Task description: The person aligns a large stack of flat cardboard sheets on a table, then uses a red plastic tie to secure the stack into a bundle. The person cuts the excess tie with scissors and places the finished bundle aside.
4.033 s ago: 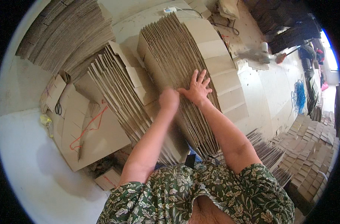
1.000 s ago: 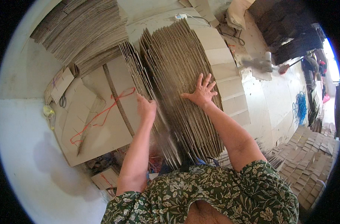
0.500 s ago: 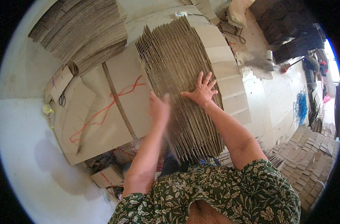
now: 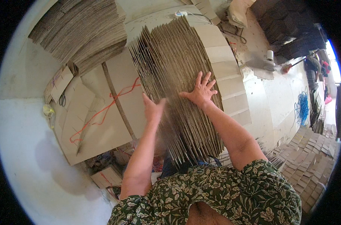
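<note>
Left edge of the cardboard row has fanned out since 0.5 s ago. It's standing on edge right in front of the person. Right hand is splayed on top, gripping nothing; left hand is at the left edge, can't tell if it's pinching sheets. Red string crosses flat cardboard, scissors further left, blue string far right.

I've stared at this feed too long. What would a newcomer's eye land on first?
Most likely the big row of upright cardboard sheets in the middle, with the left hand at its left side and the right hand spread on top. Next, the red string across flat cardboard at left, and the blue string tangle far right.
</note>
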Tool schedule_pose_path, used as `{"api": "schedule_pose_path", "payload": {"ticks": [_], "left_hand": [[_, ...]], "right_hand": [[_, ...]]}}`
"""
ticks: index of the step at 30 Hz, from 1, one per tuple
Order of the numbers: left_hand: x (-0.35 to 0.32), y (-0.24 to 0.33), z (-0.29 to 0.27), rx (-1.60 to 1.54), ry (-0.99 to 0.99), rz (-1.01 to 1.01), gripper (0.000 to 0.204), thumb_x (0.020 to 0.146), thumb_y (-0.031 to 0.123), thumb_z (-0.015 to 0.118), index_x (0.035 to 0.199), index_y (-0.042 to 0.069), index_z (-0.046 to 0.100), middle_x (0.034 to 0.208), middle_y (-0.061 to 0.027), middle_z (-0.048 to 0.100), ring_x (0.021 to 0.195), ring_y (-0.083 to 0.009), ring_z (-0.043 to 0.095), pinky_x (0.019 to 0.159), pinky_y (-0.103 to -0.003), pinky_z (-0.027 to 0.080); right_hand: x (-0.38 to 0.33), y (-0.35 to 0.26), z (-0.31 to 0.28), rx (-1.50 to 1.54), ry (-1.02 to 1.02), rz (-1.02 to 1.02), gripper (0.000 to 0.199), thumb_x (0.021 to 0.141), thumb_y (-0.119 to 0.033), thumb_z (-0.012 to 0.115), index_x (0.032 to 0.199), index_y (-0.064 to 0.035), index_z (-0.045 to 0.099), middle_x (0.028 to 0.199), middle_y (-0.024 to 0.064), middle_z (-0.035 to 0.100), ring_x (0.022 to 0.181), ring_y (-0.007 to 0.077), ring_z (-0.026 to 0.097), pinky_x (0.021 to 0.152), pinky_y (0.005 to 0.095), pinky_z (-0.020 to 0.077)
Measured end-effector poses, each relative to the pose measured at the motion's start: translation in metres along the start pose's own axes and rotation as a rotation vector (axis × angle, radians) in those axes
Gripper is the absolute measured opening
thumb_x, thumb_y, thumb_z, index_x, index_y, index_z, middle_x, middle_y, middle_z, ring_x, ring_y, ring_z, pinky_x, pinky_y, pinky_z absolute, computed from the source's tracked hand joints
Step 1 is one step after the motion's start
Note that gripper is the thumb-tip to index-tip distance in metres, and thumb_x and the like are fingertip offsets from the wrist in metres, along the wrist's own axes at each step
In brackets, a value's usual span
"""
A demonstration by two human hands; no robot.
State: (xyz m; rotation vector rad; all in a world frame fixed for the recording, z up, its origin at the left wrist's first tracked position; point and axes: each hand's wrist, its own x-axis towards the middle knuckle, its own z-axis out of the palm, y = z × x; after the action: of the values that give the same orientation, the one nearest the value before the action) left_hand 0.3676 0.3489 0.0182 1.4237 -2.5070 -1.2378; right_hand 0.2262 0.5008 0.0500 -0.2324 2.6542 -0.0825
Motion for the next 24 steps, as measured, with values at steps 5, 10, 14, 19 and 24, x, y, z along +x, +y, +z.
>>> {"api": "schedule_pose_path", "payload": {"ticks": [5, 10, 14, 19, 24], "left_hand": [[-0.002, 0.023, -0.004, 0.113, -0.019, -0.152, 0.107, 0.074, 0.03, 0.072, 0.149, -0.003, 0.003, 0.15, -0.028, 0.025, 0.133, -0.039, 0.038, 0.106, -0.043, 0.039], [0.003, 0.01, -0.014, 0.118, -0.027, -0.118, 0.105, 0.075, 0.03, 0.068, 0.15, -0.001, 0.001, 0.151, -0.0265, 0.025, 0.126, -0.0389, 0.047, 0.1, -0.042, 0.045], [0.003, 0.015, -0.024, 0.231, -0.043, -0.109, 0.102, 0.076, 0.026, 0.068, 0.149, -0.001, 0.002, 0.145, -0.0273, 0.035, 0.114, -0.0398, 0.057, 0.099, -0.043, 0.046], [-0.001, 0.011, -0.038, 0.254, -0.006, -0.089, 0.096, 0.078, 0.024, 0.066, 0.149, -0.002, 0.006, 0.141, -0.0296, 0.04, 0.113, -0.0411, 0.057, 0.097, -0.045, 0.047], [0.002, 0.024, -0.057, 0.322, 0.011, -0.092, 0.098, 0.076, 0.023, 0.068, 0.148, -0.003, 0.008, 0.133, -0.0289, 0.047, 0.11, -0.0408, 0.058, 0.095, -0.045, 0.048]], "right_hand": [[0.002, 0.002, 0.002, -0.011, 0.0, 0.004, 0.141, 0.054, -0.078, 0.073, 0.153, -0.0116, -0.002, 0.156, 0.0244, -0.009, 0.14, 0.0541, 0.002, 0.097, 0.0755, 0.0235], [-0.003, 0.0, -0.001, 0.001, 0.011, -0.009, 0.137, 0.056, -0.076, 0.073, 0.153, -0.0108, 0.001, 0.157, 0.0234, -0.007, 0.14, 0.0539, 0.003, 0.096, 0.0752, 0.0254], [-0.002, 0.0, 0.0, 0.006, 0.014, -0.015, 0.137, 0.056, -0.075, 0.073, 0.153, -0.0105, 0.002, 0.157, 0.0236, -0.007, 0.14, 0.054, 0.003, 0.095, 0.0754, 0.0253], [-0.001, 0.001, 0.001, 0.009, 0.0, -0.022, 0.141, 0.054, -0.077, 0.073, 0.153, -0.011, -0.002, 0.156, 0.0247, -0.011, 0.14, 0.0546, 0.002, 0.097, 0.0751, 0.0243], [-0.001, 0.003, 0.003, 0.036, 0.026, -0.022, 0.138, 0.054, -0.075, 0.074, 0.153, -0.0109, 0.003, 0.157, 0.0245, -0.007, 0.14, 0.0543, 0.003, 0.094, 0.0764, 0.0243]]}}
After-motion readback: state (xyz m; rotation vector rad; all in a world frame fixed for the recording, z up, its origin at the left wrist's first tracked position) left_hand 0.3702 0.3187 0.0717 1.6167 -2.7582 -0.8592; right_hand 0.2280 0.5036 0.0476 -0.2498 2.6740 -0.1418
